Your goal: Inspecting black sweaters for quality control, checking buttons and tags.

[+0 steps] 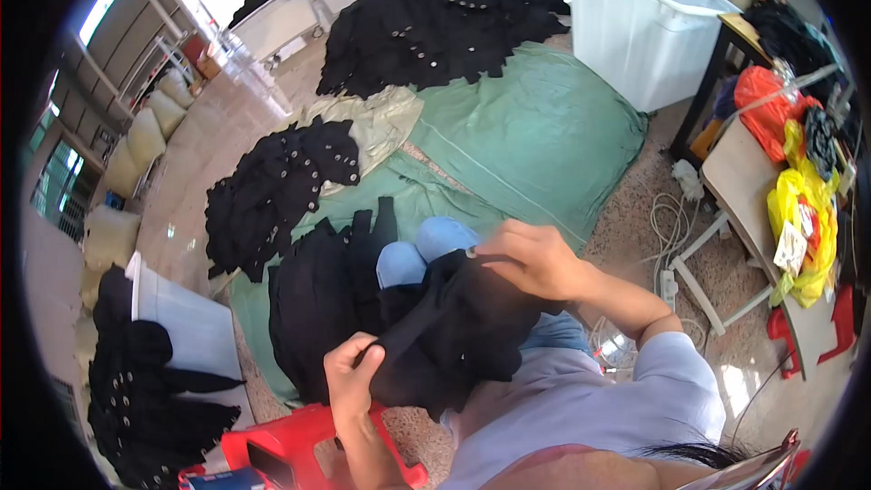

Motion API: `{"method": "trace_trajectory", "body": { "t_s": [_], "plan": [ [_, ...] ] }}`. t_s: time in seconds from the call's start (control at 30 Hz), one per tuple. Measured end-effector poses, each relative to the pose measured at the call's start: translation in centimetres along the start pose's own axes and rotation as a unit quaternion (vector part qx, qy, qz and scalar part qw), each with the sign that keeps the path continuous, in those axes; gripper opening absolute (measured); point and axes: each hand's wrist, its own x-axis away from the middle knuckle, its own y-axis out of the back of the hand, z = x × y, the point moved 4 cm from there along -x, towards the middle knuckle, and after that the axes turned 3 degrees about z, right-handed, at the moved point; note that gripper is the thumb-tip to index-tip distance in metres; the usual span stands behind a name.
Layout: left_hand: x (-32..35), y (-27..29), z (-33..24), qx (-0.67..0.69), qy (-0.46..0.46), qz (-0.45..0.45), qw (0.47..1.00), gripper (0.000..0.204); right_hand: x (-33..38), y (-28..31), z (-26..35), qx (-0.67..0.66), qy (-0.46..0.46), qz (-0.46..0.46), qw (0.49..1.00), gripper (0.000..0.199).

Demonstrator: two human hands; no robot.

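A black garment (481, 327) lies across my lap, with a strip of it pulled taut between my two hands. My left hand (349, 370) pinches the strip's near end, thumb on top. At the other end, my right hand (531, 259) is closed on the cloth, and a small shiny round piece shows by its fingertips. More black cloth (313, 308) hangs just left of my knees. What kind of garment it is cannot be told from its folds.
A large black garment pile (435, 18) and a smaller one (281, 181) lie on green sheeting (544, 127). White bins stand far right (635, 36) and near left (186, 327). A red stool (308, 440) is beside me. Bags crowd a right-hand table (748, 177); cables (670, 227) lie below.
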Motion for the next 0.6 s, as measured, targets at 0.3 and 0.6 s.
{"method": "trace_trajectory", "body": {
  "t_s": [0.3,0.6],
  "plan": [
    [-1.3,-5.6,-1.8,-0.075,-0.136,0.002,0.988,0.007,0.7,-5.1,6.6,0.052,0.271,0.003,0.961,0.026],
    [-0.9,-5.2,0.8,0.042,-0.092,-0.065,0.993,0.007,0.8,-7.5,5.3,0.089,0.214,0.043,0.972,0.025]
  ]
}}
